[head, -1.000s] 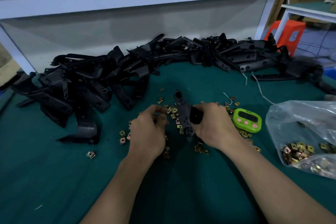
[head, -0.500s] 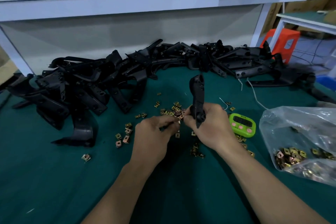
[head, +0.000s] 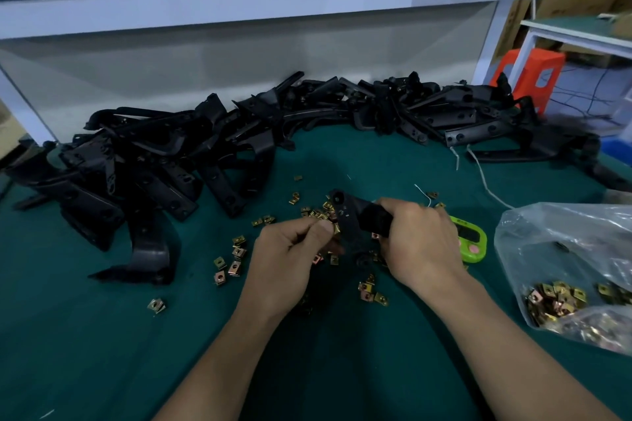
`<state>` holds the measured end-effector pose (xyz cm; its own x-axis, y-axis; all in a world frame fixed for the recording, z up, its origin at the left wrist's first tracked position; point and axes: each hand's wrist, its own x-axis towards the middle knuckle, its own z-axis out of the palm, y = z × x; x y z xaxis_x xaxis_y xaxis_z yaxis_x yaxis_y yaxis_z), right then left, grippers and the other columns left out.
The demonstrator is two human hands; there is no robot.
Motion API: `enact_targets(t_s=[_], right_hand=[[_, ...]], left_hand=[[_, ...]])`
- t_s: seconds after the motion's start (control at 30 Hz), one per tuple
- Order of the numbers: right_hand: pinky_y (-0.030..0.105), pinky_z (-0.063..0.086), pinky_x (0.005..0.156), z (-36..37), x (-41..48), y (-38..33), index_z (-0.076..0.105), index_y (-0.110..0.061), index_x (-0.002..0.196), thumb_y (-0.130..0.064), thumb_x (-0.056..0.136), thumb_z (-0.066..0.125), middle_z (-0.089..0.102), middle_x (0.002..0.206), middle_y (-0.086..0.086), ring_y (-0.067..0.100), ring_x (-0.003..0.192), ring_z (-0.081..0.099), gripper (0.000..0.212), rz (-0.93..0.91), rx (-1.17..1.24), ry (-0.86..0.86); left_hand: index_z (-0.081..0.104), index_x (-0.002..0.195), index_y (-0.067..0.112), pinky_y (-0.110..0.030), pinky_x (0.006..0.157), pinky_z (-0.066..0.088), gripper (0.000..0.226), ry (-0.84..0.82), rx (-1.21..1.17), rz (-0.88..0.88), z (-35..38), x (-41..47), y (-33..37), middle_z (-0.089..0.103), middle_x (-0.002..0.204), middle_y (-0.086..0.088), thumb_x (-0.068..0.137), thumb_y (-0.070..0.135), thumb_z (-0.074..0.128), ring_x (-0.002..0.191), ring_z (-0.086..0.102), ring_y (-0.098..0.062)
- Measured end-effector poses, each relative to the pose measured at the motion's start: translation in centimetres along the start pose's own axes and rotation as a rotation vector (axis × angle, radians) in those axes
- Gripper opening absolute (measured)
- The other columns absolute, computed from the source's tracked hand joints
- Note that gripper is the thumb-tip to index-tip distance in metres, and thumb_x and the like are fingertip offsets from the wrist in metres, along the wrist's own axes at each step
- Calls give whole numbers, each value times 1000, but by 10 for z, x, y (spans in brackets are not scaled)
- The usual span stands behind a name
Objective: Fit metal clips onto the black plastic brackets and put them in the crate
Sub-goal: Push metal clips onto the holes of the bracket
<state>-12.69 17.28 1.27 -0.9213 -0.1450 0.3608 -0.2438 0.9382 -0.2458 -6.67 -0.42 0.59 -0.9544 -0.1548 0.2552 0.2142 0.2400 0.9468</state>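
Observation:
My right hand (head: 419,243) grips a black plastic bracket (head: 349,219) at the middle of the green table, its flat end pointing up and left. My left hand (head: 290,256) pinches a brass-coloured metal clip (head: 336,229) against the bracket's left edge. Several loose clips (head: 236,255) lie scattered on the cloth around both hands. A long heap of black brackets (head: 171,154) runs across the back of the table. No crate is in view.
A clear plastic bag (head: 574,270) holding several clips lies at the right. A green timer (head: 470,243) sits just behind my right hand. A white shelf frame (head: 239,0) spans the back; an orange stool (head: 533,79) stands beyond the right end.
The bracket, held upright half a second ago, is now tilted down and to the left. My left hand has brought a clip up to its edge.

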Motion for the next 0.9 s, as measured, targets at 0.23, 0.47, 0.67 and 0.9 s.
enact_targets(t_s=[0.23, 0.47, 0.67, 0.9], right_hand=[[29, 26, 66, 1, -1, -5, 66, -30, 86, -1, 73, 64, 63, 66, -2, 24, 59, 44, 32, -31, -45, -12], [34, 31, 61, 3, 0, -2, 66, -32, 91, -10, 76, 64, 64, 72, -1, 33, 76, 61, 26, 26, -5, -52], [33, 30, 62, 1, 0, -4, 66, -31, 94, -7, 76, 62, 66, 75, -1, 32, 77, 61, 30, -13, -92, -52], [33, 32, 60, -1, -3, -7, 67, -31, 93, -4, 76, 59, 64, 73, -2, 29, 72, 60, 32, -20, -93, -46]], left_hand=[[81, 77, 29, -9, 68, 48, 32, 17, -82, -1, 2, 0, 3, 77, 74, 5, 100, 22, 61, 73, 71, -3], [80, 77, 21, -15, 74, 52, 33, 48, -128, -51, 2, 0, 6, 78, 76, 1, 102, 28, 59, 78, 73, -10], [80, 78, 18, -15, 73, 52, 33, 41, -118, -75, -1, -1, 6, 76, 73, -1, 103, 26, 59, 74, 71, -13], [78, 70, 25, -14, 70, 52, 37, 165, -81, -105, 7, -3, 1, 76, 71, 3, 101, 36, 60, 73, 72, -11]])
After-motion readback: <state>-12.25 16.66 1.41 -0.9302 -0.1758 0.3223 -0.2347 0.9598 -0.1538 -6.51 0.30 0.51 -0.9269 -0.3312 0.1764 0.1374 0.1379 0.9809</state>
